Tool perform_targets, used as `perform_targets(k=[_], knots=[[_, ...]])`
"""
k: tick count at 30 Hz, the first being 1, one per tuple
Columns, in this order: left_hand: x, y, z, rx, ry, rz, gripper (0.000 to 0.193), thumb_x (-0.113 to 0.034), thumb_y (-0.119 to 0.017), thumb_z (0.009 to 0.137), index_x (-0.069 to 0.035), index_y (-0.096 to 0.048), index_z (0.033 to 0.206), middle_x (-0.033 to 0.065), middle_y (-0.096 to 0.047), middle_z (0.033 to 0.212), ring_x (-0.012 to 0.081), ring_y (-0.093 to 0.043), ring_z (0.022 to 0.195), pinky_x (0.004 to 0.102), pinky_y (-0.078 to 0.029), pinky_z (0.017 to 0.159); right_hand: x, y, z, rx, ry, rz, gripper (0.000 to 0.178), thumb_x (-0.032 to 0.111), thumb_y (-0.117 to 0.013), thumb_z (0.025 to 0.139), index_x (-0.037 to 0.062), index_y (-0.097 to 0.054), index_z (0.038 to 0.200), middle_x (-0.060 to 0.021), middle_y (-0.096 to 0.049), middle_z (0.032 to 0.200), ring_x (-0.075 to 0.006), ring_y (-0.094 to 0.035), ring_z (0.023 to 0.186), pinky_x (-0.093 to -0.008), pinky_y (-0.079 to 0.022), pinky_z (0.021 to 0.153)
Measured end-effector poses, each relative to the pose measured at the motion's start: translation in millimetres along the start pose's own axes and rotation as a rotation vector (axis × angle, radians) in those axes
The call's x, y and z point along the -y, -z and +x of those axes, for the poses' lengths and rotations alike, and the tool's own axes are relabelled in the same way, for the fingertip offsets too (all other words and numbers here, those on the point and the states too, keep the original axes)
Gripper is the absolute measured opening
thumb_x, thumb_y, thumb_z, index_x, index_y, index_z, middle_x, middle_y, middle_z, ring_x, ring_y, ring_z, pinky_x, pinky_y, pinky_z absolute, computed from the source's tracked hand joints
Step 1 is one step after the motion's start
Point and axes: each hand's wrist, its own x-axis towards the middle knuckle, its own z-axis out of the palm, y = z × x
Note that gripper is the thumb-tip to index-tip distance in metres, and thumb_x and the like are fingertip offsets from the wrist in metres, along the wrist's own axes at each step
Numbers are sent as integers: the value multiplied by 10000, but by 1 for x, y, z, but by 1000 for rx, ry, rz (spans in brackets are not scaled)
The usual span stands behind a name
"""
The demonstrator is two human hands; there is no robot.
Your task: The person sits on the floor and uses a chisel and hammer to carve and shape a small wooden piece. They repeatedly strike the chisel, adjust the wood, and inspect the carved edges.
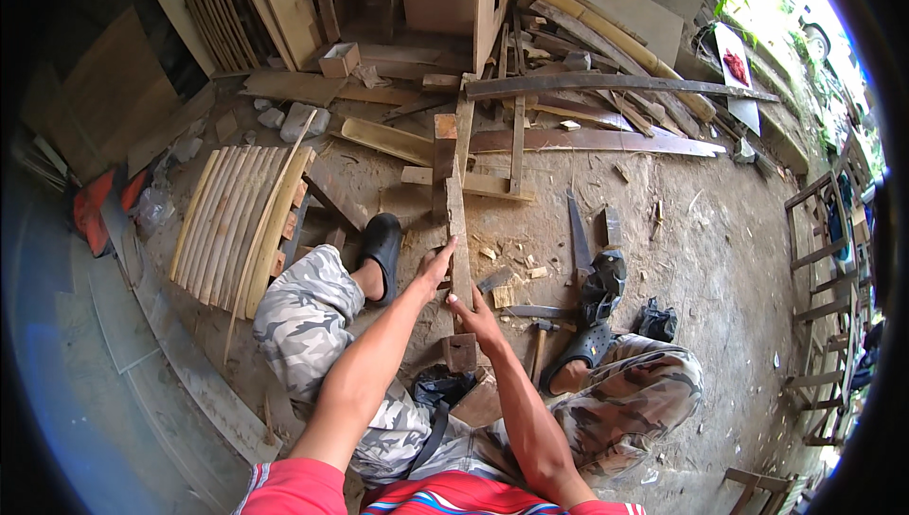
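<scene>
Between my knees I hold a long, narrow wooden strip [457, 231], pointing away from me. My left hand [436, 267] is closed on its left side, about midway along. Lower down, my right hand [476, 319] grips it near the close end, thumb on the wood. Just below the strip is a wooden block [460, 352]. Past my left hand stands an upright timber post [444, 160]. To the right of my hands lie wood offcuts [503, 297], a flat metal blade [538, 311] and a hammer [539, 349].
A curved slatted wooden panel [222, 226] is at my left. A handsaw [578, 226] and black plastic bag [603, 288] lie by my right shoe [589, 345]. Timber and bamboo [615, 32] are piled at the back right. A wooden rack [819, 307] stands far right.
</scene>
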Motion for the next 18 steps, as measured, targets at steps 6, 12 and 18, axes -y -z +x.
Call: perform_targets(k=[6, 12, 18], knots=[[3, -16, -23, -4, -4, 7, 738, -605, -654, 842, 18, -579, 1230, 136, -646, 1116, 229, -606, 1015, 352, -468, 901, -1, 8, -1, 53, 8, 41, 1021, 532, -684, 853, 6, -148, 1545, -282, -454, 1415, -313, -481, 1296, -363, -383, 1057], [10, -22, -33, -128, 69, 174, 912, -634, -720, 755, 58, -518, 1314, 187, -582, 1264, 258, -559, 1168, 370, -453, 968, 6, 8, -9, 81, -18, -21, 984, 539, -647, 880, 17, -146, 1547, -280, -351, 1499, -338, -391, 1377, -376, -328, 1111], [18, -7, -26, -171, 60, 248, 1047, -602, -766, 705, 125, -406, 1367, 236, -566, 1268, 308, -576, 1147, 384, -475, 944, 19, 7, -19, 136, -35, -41, 847, 462, -617, 934, 19, -215, 1534, -227, -311, 1543, -307, -334, 1419, -364, -300, 1136]])
